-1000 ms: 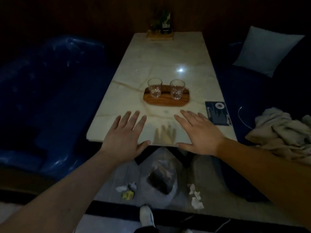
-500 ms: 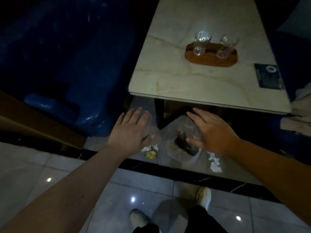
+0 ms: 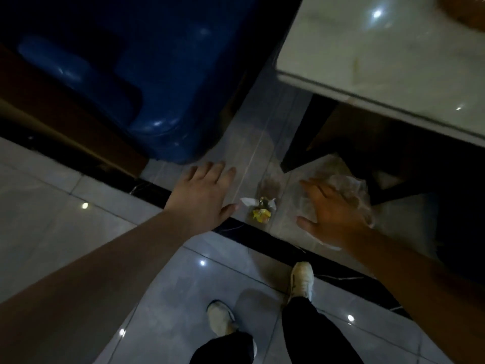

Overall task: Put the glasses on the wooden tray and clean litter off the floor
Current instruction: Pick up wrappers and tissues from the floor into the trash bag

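Crumpled white and yellow litter [image 3: 259, 208] lies on the tiled floor between my two hands. My left hand [image 3: 203, 197] hovers just left of it, fingers spread, holding nothing. My right hand [image 3: 332, 211] is spread over a clear plastic bag [image 3: 351, 190] on the floor by the table leg; whether it touches the bag is unclear. A brown sliver of the wooden tray [image 3: 467, 9] shows at the top right corner on the marble table [image 3: 380, 53]. The glasses are out of view.
A glossy blue seat [image 3: 147, 82] stands at the upper left, close to the litter. The dark table leg [image 3: 315, 143] stands above the bag. A black floor strip [image 3: 262, 239] runs under my wrists. My two white shoes [image 3: 301, 281] stand on the tiles below.
My view has tilted further down to the floor, and the glasses have left the frame. Both hands have dropped closer to the floor, the right one now over the plastic bag.
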